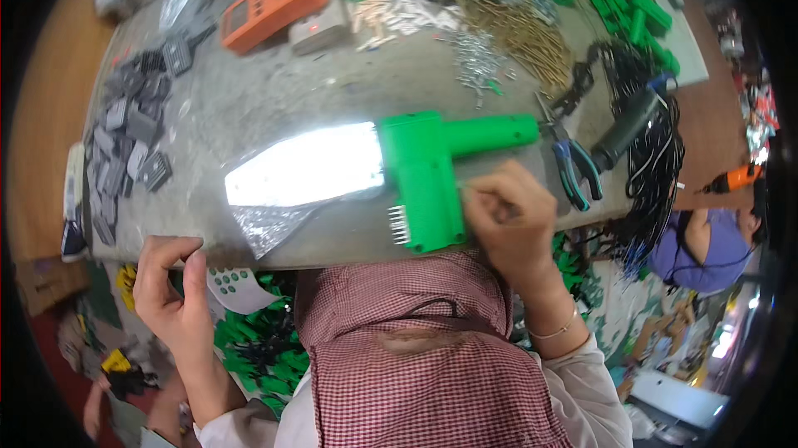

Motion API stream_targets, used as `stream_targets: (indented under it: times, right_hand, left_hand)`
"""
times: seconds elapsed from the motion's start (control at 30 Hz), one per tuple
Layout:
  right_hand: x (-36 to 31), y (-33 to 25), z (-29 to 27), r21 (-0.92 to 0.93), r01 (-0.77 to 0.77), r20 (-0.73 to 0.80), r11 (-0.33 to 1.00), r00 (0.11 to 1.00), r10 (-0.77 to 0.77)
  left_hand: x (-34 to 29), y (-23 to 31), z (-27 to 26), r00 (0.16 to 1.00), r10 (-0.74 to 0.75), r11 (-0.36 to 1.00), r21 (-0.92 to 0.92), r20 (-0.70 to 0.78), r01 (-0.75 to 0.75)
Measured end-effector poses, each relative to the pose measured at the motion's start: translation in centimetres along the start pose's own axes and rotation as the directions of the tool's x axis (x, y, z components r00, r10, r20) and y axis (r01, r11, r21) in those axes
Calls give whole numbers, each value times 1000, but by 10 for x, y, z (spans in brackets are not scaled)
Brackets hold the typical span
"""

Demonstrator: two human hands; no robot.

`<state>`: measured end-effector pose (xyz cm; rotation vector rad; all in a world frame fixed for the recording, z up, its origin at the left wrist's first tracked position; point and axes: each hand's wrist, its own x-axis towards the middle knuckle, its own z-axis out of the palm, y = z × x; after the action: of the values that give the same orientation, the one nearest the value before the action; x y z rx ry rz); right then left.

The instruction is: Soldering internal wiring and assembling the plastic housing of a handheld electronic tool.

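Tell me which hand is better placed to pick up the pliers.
Probably the right hand: it is beside the green tool, on the same side as the pliers and close to them. The left hand is on the opposite side, much farther away.

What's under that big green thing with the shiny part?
Around the green tool I see grey table, and crinkly clear plastic pokes out below the shiny part. Whatever is right underneath is covered, so I can't tell.

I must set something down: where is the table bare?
Bare tabletop: between the grey blocks and the green-handled tool, and beyond that tool toward the orange device. Crowded: right side (pliers, black cables); far edge (screws).
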<state>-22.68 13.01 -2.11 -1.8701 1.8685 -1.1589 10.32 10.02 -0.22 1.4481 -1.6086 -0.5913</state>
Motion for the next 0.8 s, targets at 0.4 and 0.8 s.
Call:
stream_targets:
  times: [0.4,0.8]
  right_hand:
    - [-2,76,-100,-408,1,24,913,1000,9]
    - [28,127,-98,-477,242,-144,845,927,-347]
  left_hand:
    - [70,112,177,595,521,741,22,612,-671]
    - [122,146,123,561,551,629,135,618,-766]
